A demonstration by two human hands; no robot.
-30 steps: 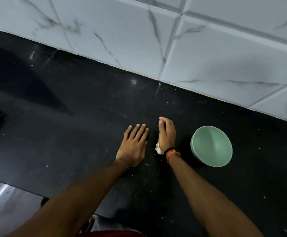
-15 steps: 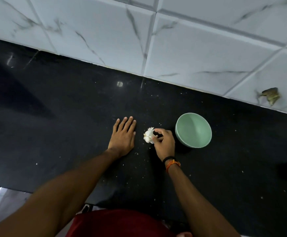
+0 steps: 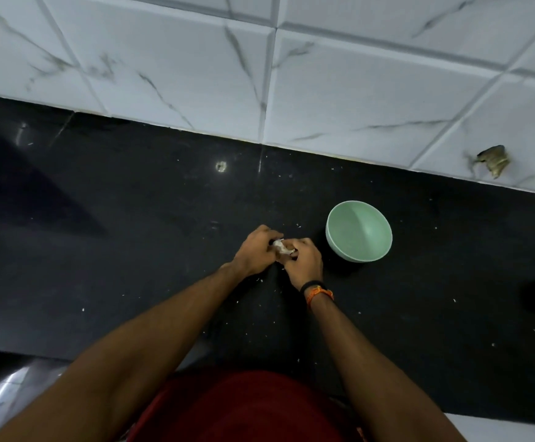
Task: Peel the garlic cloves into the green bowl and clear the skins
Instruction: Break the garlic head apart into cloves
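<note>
Black counter [image 3: 132, 250]: my left hand [image 3: 255, 252] has joined my right hand [image 3: 303, 260], both gripping the garlic [image 3: 281, 246] beside the green bowl [image 3: 358, 231], peeling begins.

Garlic [image 3: 281, 247] between both hands, bowl [image 3: 358, 231] just right.

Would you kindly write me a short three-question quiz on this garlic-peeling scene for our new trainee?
1. True or false: the bowl already holds peeled cloves.
2. Which hands grip the garlic? A) left hand only B) right hand only C) both
3. Fill in: the bowl stands on the counter to the person's ____ of the hands.

Key: 1. false, it looks empty; 2. C; 3. right
</note>
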